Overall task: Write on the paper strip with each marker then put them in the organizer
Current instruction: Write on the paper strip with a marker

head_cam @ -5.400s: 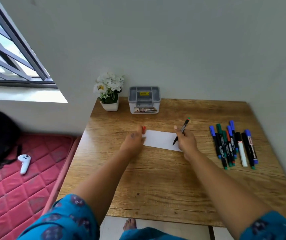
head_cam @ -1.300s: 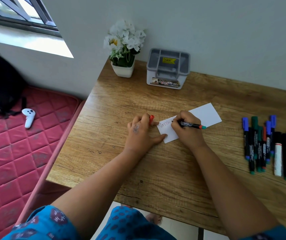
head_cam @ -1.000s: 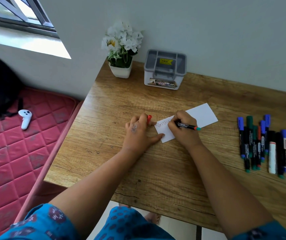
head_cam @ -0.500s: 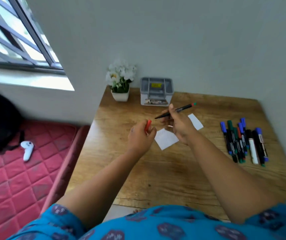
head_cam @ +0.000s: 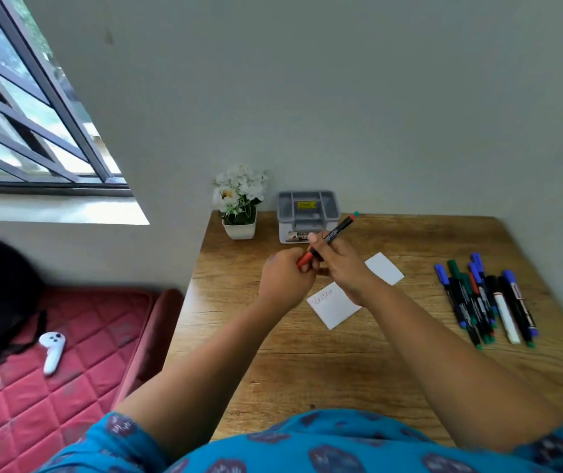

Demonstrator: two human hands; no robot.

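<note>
My right hand (head_cam: 341, 264) holds a black marker (head_cam: 336, 232) above the table, its tail end pointing up toward the back right. My left hand (head_cam: 285, 279) grips the red cap (head_cam: 305, 259), which sits on the marker's tip. Below the hands lies the white paper strip (head_cam: 333, 307) with writing on its left end; my right forearm crosses its middle. The grey organizer (head_cam: 308, 213) stands at the table's back edge, just behind the hands. Several more markers (head_cam: 484, 298) lie in a row at the right.
A small white pot of white flowers (head_cam: 239, 203) stands left of the organizer. The wooden table (head_cam: 307, 363) meets the wall at the back. A red mattress (head_cam: 51, 363) with a white controller (head_cam: 52, 349) and a black bag lies to the left.
The writing has stopped. My right hand lifted the marker off the paper, and both hands came together so the red cap now sits on its tip. The camera tilted up.
</note>
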